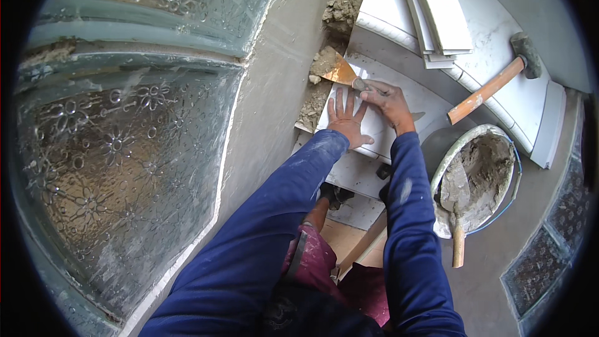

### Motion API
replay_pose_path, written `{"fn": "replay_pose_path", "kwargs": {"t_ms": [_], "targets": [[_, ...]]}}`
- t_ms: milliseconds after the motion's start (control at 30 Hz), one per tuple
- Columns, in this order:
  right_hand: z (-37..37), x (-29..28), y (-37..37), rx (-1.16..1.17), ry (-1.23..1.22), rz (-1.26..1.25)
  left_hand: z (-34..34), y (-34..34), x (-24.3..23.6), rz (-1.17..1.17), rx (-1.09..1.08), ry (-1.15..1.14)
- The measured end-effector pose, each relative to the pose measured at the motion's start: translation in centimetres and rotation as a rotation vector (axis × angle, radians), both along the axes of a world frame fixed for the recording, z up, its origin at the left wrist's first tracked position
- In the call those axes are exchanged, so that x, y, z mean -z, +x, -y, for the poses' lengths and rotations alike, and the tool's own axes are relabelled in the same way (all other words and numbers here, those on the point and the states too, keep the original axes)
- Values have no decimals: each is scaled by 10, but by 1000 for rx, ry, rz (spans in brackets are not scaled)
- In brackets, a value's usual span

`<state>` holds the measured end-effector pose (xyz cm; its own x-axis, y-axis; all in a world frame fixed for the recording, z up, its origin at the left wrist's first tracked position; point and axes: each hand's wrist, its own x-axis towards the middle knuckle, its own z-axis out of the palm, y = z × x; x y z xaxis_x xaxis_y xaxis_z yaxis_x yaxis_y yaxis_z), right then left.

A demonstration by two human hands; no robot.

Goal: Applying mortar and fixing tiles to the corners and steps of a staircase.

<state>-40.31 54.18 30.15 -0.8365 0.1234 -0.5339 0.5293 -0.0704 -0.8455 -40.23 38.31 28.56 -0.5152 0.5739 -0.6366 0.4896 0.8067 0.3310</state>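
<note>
My left hand (pixel 348 123) lies flat with spread fingers on a white marble-look step tile (pixel 402 84). My right hand (pixel 388 101) is closed on the handle of a putty knife (pixel 340 71). The knife's broad blade shines orange and reaches the rough mortar (pixel 315 101) filling the gap between tile and wall. A thin greyish tip shows on the tile just right of my right wrist; I cannot tell what it belongs to.
On the higher step rest stacked white tile strips (pixel 440 9) and a wooden-handled mallet (pixel 493 87). A bucket of mortar (pixel 493 156) holds a trowel (pixel 455 193). The grey wall (pixel 274 81) frames patterned glass panels (pixel 118 150) at left. My feet are below, on lower steps.
</note>
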Motion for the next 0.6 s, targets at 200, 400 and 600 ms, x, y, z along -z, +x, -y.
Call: {"fn": "replay_pose_path", "kwargs": {"t_ms": [200,400,600], "targets": [[15,-107,33,136,-105,7,5,-4,-2,38,-23,-15],[-11,-220,-6,180,-211,-36,8,3,8,-65,-42,75],[-9,-236,-36,183,-157,-40,8,2,7,-35,-46,69]]}}
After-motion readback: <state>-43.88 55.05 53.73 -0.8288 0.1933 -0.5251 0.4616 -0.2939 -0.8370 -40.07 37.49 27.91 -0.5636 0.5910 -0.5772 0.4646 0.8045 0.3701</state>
